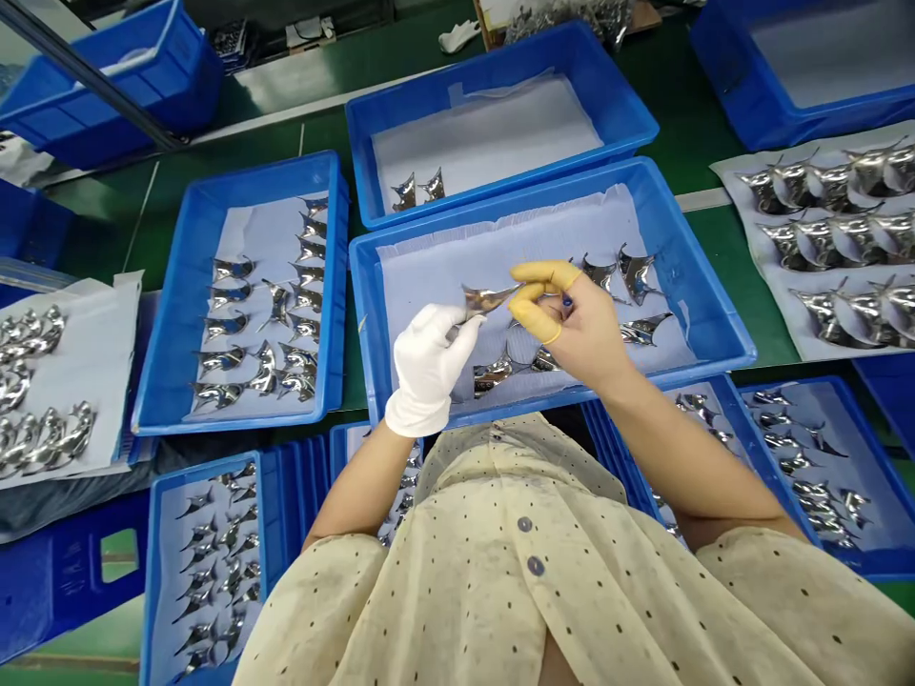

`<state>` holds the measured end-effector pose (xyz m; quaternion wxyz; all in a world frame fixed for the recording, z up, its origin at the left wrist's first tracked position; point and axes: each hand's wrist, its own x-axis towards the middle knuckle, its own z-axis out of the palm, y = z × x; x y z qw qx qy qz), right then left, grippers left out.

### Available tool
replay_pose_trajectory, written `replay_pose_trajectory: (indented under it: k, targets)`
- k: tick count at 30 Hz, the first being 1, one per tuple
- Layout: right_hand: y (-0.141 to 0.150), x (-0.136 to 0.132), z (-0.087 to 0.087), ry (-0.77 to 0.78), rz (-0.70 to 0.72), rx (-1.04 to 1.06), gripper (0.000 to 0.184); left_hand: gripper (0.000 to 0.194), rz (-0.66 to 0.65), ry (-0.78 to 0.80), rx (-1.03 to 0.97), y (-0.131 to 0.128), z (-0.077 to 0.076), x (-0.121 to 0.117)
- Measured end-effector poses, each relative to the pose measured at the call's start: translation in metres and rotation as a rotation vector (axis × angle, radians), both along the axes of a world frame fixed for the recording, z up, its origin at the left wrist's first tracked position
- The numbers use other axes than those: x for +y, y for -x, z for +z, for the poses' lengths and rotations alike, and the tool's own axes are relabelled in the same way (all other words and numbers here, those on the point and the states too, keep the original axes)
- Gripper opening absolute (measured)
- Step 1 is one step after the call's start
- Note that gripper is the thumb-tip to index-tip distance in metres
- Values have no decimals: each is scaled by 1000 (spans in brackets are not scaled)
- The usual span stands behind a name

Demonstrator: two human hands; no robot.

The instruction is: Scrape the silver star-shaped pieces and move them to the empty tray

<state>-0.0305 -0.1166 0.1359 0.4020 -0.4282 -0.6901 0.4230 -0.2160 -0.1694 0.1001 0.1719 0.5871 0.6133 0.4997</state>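
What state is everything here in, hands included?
Curved, shiny metal piece: held up, unboxed.
White-gloved left hand: pinching one end.
Right hand with yellow finger covers: at the other end, grip unclear.
Blue plastic tray under the hands: paper-lined, partly filled.
Blue plastic tray behind: paper-lined, holding two pieces.
Blue plastic tray at left: paper-lined, holding many.
White sheet at right: spread out, bearing three rows.

White glove [458, 36] is lying toward far edge of green table [107, 214], near cardboard box [489, 27]. Metal bar [92, 76] is slanting across deep blue crate [64, 122] toward far left corner.
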Motion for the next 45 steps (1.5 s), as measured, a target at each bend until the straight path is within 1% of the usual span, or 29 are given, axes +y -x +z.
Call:
replay_pose_trajectory:
  k: [3, 5, 9, 11, 13, 15, 17, 20, 24, 27, 30, 32, 35, 38, 40, 42, 43, 45]
  targets:
    - [12, -8, -16, 39, -58, 93, 33, 16, 12, 31, -153, -2, 3, -15]
    - [20, -13, -22, 66, -79, 139, 30, 17, 10, 28, -169, -6, 3, -24]
    - [30, -21, -25, 158, -53, 245, 42, 26, 60, 21, -125, -12, -2, -34]
    - [33, -26, -27, 186, -60, 289, 49, 26, 104, 40, -143, -14, -3, -37]
    - [35, -30, -29, 166, -77, 307, 52, 23, 133, 54, -192, -14, -4, -38]
    - [37, -32, -32, 113, -89, 309, 49, 20, 129, 73, -227, -14, -5, -39]
    - [38, -32, -34, 86, -109, 310, 46, 23, 117, 76, -208, -15, -6, -40]
    - [39, -30, -36, 117, -132, 315, 43, 28, 105, 50, -130, -15, -12, -41]
    - [42, -28, -36, 169, -108, 304, 47, 31, 101, 79, -78, -15, -18, -42]
    - [43, -28, -35, 191, -80, 284, 48, 30, 92, 78, -33, -14, -19, -42]
    - [43, -27, -33, 192, -52, 279, 48, 28, 82, 17, 33, -12, -19, -43]
    - [43, -27, -32, 195, -46, 285, 47, 32, 101, -40, 90, -11, -19, -43]
    - [43, -27, -29, 199, -38, 289, 46, 41, 134, -194, 209, -10, -22, -40]
    - [43, -27, -28, 188, -25, 290, 42, 42, 109, -322, 270, -8, -22, -38]
    - [42, -27, -29, 171, -26, 295, 42, 44, 88, -330, 243, -8, -19, -38]
    - [41, -26, -30, 151, -32, 296, 43, 46, 78, -274, 158, -7, -15, -39]
    - [39, -26, -30, 145, -30, 290, 45, 44, 72, -216, 76, -6, -12, -41]
    - [35, -26, -29, 154, -21, 274, 47, 39, 61, -50, -183, -4, -7, -42]
